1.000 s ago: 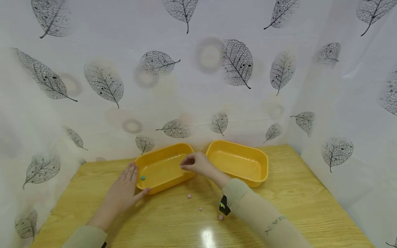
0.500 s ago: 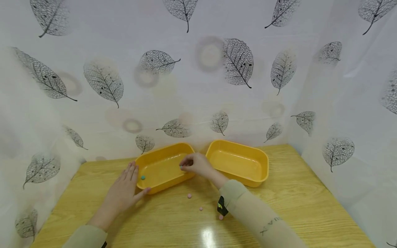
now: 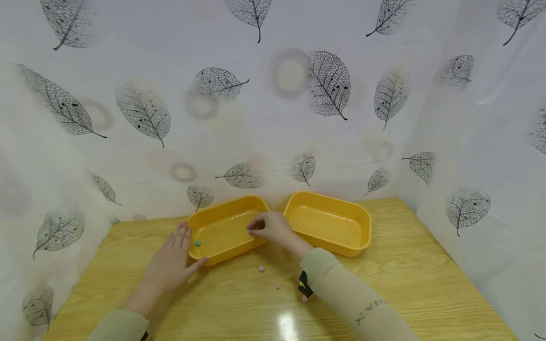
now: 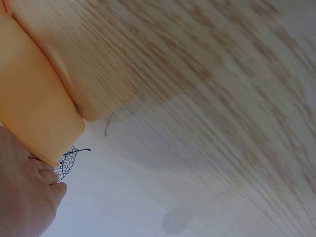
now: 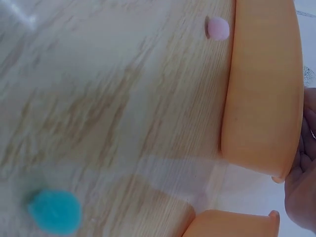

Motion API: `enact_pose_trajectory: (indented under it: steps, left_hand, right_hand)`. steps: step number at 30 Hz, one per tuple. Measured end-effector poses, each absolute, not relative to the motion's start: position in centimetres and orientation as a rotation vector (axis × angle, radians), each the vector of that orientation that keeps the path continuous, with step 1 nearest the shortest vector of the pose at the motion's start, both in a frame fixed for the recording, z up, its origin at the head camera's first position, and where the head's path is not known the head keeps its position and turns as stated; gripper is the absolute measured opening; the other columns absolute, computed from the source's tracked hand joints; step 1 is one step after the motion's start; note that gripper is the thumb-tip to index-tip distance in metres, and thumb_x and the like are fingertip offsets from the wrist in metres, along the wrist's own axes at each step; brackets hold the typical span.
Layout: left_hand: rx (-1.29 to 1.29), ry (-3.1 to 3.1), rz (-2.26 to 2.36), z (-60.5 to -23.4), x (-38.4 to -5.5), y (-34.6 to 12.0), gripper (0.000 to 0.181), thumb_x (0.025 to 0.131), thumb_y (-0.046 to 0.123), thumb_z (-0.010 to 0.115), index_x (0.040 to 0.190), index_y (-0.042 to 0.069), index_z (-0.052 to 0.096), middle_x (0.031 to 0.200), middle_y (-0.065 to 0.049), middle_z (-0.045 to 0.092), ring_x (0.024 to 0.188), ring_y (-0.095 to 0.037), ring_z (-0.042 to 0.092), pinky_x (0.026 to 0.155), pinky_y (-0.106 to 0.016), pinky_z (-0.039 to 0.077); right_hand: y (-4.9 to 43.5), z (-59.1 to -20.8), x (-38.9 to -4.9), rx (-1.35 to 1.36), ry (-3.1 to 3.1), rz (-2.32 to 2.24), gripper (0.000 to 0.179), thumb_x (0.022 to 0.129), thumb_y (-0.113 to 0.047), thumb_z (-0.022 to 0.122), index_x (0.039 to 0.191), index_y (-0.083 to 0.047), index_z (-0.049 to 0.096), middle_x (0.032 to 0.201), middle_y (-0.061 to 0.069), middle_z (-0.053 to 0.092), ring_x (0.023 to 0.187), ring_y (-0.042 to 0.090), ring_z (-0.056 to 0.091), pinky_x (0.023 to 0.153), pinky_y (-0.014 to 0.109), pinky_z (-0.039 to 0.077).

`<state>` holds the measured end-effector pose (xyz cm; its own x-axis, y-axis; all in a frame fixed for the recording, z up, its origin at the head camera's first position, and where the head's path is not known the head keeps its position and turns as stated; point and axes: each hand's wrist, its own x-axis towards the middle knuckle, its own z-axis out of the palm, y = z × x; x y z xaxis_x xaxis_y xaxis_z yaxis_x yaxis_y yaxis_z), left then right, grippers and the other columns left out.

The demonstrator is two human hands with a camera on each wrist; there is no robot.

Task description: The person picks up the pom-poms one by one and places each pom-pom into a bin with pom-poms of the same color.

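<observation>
My left hand (image 3: pixel 168 263) rests with straight fingers against the left end of the left yellow tray (image 3: pixel 228 255), its thumb along the front wall. In that tray lies a teal pom-pom (image 3: pixel 198 243). Over the tray's right end, my right hand (image 3: pixel 273 229) pinches another small teal pom-pom (image 3: pixel 249 231) between thumb and fingertips. The right wrist view shows the right hand (image 5: pixel 302 168) at the tray's rim, its fingertips hidden. In the left wrist view the left hand (image 4: pixel 24 187) touches the tray wall (image 4: pixel 37 89).
A second yellow tray (image 3: pixel 362 237) stands to the right. Pink pom-poms (image 3: pixel 261 269) lie on the wooden table (image 3: pixel 222 308), one partly behind the right wrist. The right wrist view shows a teal pom-pom (image 5: pixel 56 211) on the table. A leaf-print curtain (image 3: pixel 264 128) hangs behind.
The right forearm has shifted slightly left and now partly covers the nearest pink pom-pom. The right hand stays over the left tray with its pom-pom; the left hand has not moved.
</observation>
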<state>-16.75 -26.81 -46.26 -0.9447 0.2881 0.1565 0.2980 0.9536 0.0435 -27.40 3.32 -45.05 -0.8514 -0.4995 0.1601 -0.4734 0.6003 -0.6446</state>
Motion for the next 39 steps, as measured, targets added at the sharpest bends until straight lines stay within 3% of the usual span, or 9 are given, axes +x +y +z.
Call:
enact_pose_trajectory:
  steps: [7, 39]
  left_hand:
    - [-0.44, -2.966, -0.119, -46.23, -16.75, -26.81, 0.105, 0.102, 0.067, 0.055, 0.158, -0.018, 0.029, 0.169, -0.036, 0.024, 0.159, -0.052, 0.024, 0.13, -0.061, 0.029]
    - [-0.437, -2.96, -0.112, -46.49, -16.77, -26.91, 0.104, 0.102, 0.067, 0.054, 0.157, -0.018, 0.03, 0.169, -0.036, 0.023, 0.159, -0.052, 0.025, 0.13, -0.061, 0.029]
  right_hand:
    - [3.37, -44.96, -27.29, -0.874, 2.793, -1.047, 0.012, 0.094, -0.023, 0.082, 0.104, -0.017, 0.085, 0.097, -0.003, 0.083, 0.085, 0.009, 0.074, 0.076, 0.019, 0.057]
    - [3.21, -44.62, -27.05, -0.842, 2.755, -1.05, 0.012, 0.095, -0.018, 0.081, 0.107, -0.016, 0.085, 0.101, -0.001, 0.084, 0.092, 0.016, 0.077, 0.081, 0.023, 0.059]
